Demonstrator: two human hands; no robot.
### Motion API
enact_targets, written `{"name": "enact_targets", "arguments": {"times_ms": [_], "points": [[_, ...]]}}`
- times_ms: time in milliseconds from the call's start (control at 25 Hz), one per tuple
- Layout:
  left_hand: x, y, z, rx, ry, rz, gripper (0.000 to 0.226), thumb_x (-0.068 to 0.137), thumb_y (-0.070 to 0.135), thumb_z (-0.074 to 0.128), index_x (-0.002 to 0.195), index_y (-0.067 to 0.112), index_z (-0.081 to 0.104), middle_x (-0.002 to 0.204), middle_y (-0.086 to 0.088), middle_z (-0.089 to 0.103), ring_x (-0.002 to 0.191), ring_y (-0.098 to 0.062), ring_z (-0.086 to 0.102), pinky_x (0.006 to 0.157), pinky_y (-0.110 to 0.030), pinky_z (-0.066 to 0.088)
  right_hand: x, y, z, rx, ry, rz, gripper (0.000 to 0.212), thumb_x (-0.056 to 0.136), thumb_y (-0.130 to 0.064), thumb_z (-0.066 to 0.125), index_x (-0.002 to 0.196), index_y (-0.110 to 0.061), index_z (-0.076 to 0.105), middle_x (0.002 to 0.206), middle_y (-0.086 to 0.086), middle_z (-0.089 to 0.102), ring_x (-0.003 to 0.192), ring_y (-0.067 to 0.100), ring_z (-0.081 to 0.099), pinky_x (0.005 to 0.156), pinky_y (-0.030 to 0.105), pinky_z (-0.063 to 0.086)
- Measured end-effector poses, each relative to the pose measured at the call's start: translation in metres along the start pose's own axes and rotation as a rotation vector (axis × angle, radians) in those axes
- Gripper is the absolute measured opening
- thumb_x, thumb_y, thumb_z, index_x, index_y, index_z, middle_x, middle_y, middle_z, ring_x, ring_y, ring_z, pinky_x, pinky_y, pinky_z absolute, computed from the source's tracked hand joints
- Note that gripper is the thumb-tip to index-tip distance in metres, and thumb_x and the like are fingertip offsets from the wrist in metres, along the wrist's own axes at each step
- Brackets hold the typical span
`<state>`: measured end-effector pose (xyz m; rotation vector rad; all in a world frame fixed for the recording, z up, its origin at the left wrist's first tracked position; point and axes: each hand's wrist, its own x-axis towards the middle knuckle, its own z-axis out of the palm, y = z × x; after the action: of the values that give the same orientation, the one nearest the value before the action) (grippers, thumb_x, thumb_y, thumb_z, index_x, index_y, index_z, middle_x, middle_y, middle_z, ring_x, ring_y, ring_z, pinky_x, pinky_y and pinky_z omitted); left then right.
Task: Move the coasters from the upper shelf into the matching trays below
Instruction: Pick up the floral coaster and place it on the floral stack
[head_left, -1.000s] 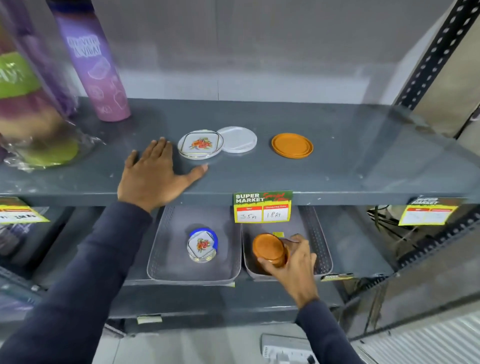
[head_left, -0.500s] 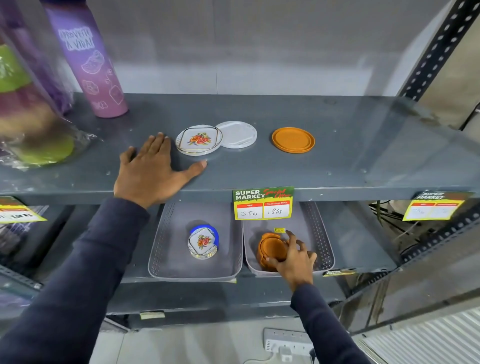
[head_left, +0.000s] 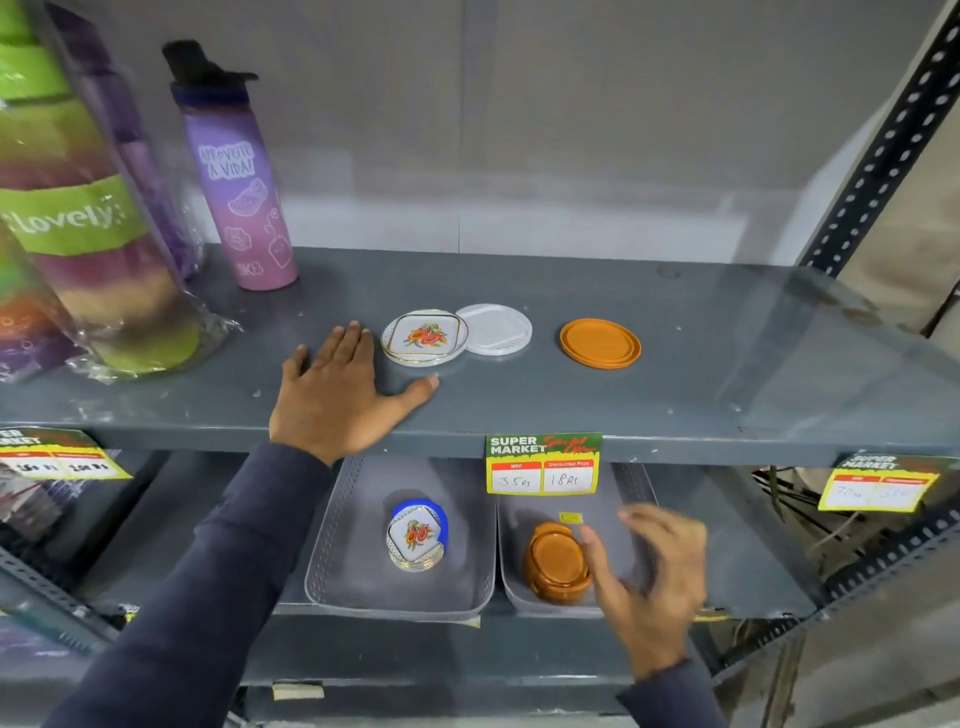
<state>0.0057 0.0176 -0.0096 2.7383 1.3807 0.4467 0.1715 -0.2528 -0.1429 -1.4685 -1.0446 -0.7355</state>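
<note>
On the upper shelf (head_left: 519, 400) lie a white floral coaster (head_left: 425, 338), a plain white coaster (head_left: 498, 328) partly under it, and an orange coaster (head_left: 600, 343). Below, the left grey tray (head_left: 358, 571) holds a stack of floral coasters (head_left: 415, 535). The right grey tray (head_left: 511, 525) holds a stack of orange coasters (head_left: 557, 569). My left hand (head_left: 340, 397) rests flat on the upper shelf, just left of the floral coaster. My right hand (head_left: 652, 577) hovers blurred just right of the orange stack, fingers apart, holding nothing.
A purple bottle (head_left: 234, 192) and wrapped coloured containers (head_left: 78, 234) stand at the shelf's left. Price tags (head_left: 543, 463) hang on the shelf's front edge. A perforated steel upright (head_left: 883, 145) runs along the right side. Cables lie at the lower right.
My right hand has let go of the orange coasters in the right tray and drawn back to the right, fingers opening. My left hand stays flat on the shelf.
</note>
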Motion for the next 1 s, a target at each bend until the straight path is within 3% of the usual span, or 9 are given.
{"name": "enact_targets", "arguments": {"times_ms": [80, 200, 320, 440, 600, 760, 1000], "points": [[0.001, 0.001, -0.001, 0.005, -0.011, -0.004, 0.118, 0.067, 0.094, 0.019, 0.154, 0.015, 0.027, 0.165, 0.002, 0.022, 0.152, -0.012, 0.014, 0.122, -0.045, 0.012, 0.053, -0.031, 0.006, 0.056, 0.125, -0.083, 0.040, 0.086, -0.033, 0.083, 0.113, -0.014, 0.060, 0.115, -0.008, 0.059, 0.103, 0.014, 0.060, 0.086, 0.029, 0.047], [-0.001, -0.001, -0.002, -0.006, -0.006, -0.012, 0.119, 0.067, 0.094, 0.020, 0.155, 0.015, 0.026, 0.166, 0.002, 0.021, 0.152, -0.011, 0.013, 0.122, -0.044, 0.011, 0.123, -0.078, 0.038, 0.188, 0.178, -0.068, 0.052, 0.084, -0.034, 0.085, 0.118, -0.009, 0.056, 0.110, 0.008, 0.063, 0.097, 0.027, 0.062, 0.084, 0.031, 0.048], [-0.003, 0.002, -0.002, -0.026, -0.003, -0.011, 0.119, 0.066, 0.094, 0.022, 0.155, 0.015, 0.026, 0.166, 0.003, 0.021, 0.152, -0.010, 0.012, 0.122, -0.043, 0.010, 0.163, -0.105, 0.084, 0.259, 0.031, -0.003, 0.062, 0.081, -0.043, 0.085, 0.129, -0.025, 0.049, 0.120, 0.002, 0.062, 0.098, 0.025, 0.061, 0.088, 0.028, 0.046], [-0.002, 0.002, -0.005, -0.066, -0.004, -0.015, 0.119, 0.067, 0.094, 0.023, 0.156, 0.016, 0.025, 0.166, 0.003, 0.019, 0.152, -0.009, 0.011, 0.123, -0.042, 0.008, 0.182, -0.108, 0.131, 0.157, -0.300, 0.079, 0.086, 0.072, -0.053, 0.082, 0.142, -0.036, 0.035, 0.130, -0.013, 0.059, 0.110, 0.015, 0.054, 0.092, 0.028, 0.036], [-0.003, 0.001, -0.003, -0.059, -0.008, -0.010, 0.119, 0.065, 0.092, 0.020, 0.157, 0.017, 0.023, 0.167, 0.003, 0.017, 0.152, -0.008, 0.008, 0.122, -0.042, 0.005, 0.175, -0.087, 0.166, -0.042, -0.644, 0.186, 0.113, 0.061, -0.064, 0.084, 0.150, -0.040, 0.020, 0.133, -0.005, 0.060, 0.127, 0.021, 0.042, 0.085, 0.024, 0.012], [-0.001, 0.001, -0.001, -0.059, -0.002, -0.016, 0.118, 0.066, 0.090, 0.019, 0.158, 0.017, 0.021, 0.167, 0.003, 0.013, 0.153, -0.008, 0.005, 0.122, -0.042, 0.002, 0.169, -0.073, 0.179, -0.145, -0.682, 0.189, 0.117, 0.057, -0.070, 0.082, 0.150, -0.042, 0.016, 0.117, -0.002, 0.061, 0.132, 0.026, 0.039, 0.077, 0.023, 0.005], [-0.001, -0.001, 0.000, -0.052, 0.006, -0.022, 0.119, 0.066, 0.093, 0.021, 0.158, 0.017, 0.021, 0.167, 0.003, 0.016, 0.153, -0.009, 0.007, 0.122, -0.043, 0.003, 0.173, -0.079, 0.175, -0.110, -0.664, 0.227, 0.108, 0.060, -0.068, 0.084, 0.142, -0.037, 0.023, 0.128, -0.001, 0.061, 0.131, 0.024, 0.038, 0.077, 0.025, 0.008]]}}
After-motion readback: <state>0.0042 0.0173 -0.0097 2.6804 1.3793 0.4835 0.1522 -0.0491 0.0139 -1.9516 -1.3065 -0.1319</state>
